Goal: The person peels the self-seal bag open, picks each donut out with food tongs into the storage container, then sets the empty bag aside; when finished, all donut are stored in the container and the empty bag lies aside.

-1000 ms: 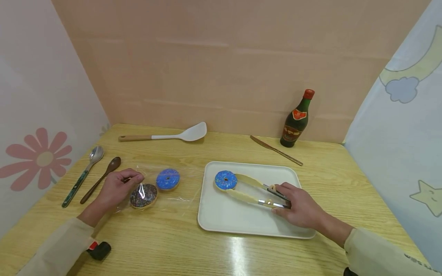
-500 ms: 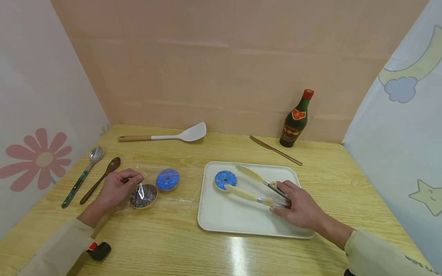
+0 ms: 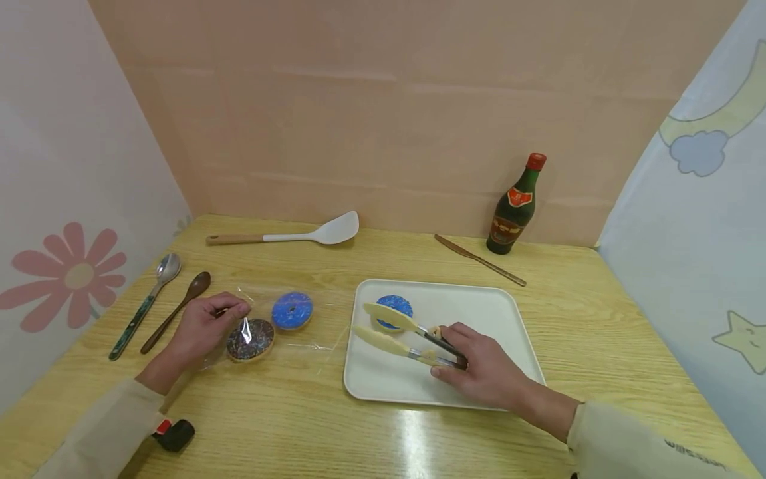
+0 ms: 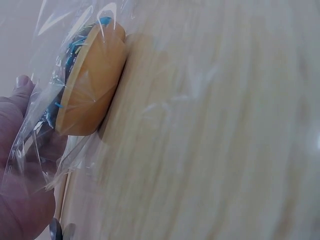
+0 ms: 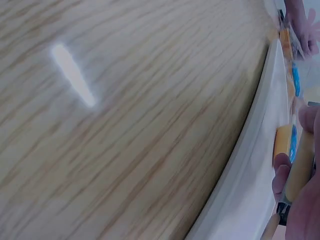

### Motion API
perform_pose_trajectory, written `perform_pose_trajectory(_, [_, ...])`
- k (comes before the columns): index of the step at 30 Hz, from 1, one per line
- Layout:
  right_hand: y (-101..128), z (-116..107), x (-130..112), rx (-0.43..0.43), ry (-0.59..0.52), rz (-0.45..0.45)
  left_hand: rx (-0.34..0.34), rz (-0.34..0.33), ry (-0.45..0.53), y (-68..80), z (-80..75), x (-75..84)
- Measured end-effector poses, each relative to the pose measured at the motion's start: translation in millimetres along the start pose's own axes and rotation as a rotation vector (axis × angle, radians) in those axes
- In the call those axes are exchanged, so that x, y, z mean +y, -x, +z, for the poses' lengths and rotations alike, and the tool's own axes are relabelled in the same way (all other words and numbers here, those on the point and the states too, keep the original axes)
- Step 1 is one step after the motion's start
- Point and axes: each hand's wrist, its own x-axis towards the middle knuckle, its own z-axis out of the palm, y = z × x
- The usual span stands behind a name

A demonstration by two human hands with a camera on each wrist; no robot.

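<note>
My left hand [image 3: 206, 329] pinches the edge of a clear plastic bag [image 3: 311, 346]. In the bag lie a chocolate donut [image 3: 250, 340] with sprinkles and a blue donut [image 3: 292, 311]; the left wrist view shows the chocolate donut's tan side [image 4: 95, 80] through the film. With my right hand [image 3: 487, 366] I grip kitchen tongs [image 3: 397, 320] with cream tips, which stand apart over the left part of a white tray [image 3: 443, 392]. Another blue donut [image 3: 396, 306] rests on that tray, partly hidden behind the upper tip of the tongs.
Left of the bag lie a metal spoon [image 3: 143, 309] with a green handle and a dark wooden spoon [image 3: 179, 309]. A white spatula [image 3: 299, 235] lies at the back. Behind the tray are a bronze-coloured knife [image 3: 479, 259] and a green bottle [image 3: 512, 209] near the wall.
The tongs have come away from the blue donut on the tray, and my right hand has carried them left and toward me. My left hand has stayed at the bag.
</note>
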Motion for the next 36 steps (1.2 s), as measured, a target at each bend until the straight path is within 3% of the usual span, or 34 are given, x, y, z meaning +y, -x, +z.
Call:
perform_pose_trajectory(10, [-20, 21, -19, -0.027, 0.042, -0.042, 0.008, -0.004, 0.006, -1.4, 1.2, 2.9])
perform_pose_trajectory(18, [-39, 34, -33, -0.069, 0.122, -0.006, 0.013, -0.006, 0.003, -2.3, 3.1, -24.1])
perform_pose_trajectory(22, [-48, 39, -39, -0.063, 0.130, 0.015, 0.010, -0.006, 0.008, -2.1, 2.7, -30.3])
perform_pose_trajectory(32, [-61, 50, -50, -0.078, 0.132, 0.049, 0.013, -0.009, 0.011, -0.2, 2.9, -28.3])
perform_pose_trajectory(36, [-64, 52, -55, -0.086, 0.146, 0.078, 0.012, 0.004, 0.011, -0.4, 3.4, -19.3])
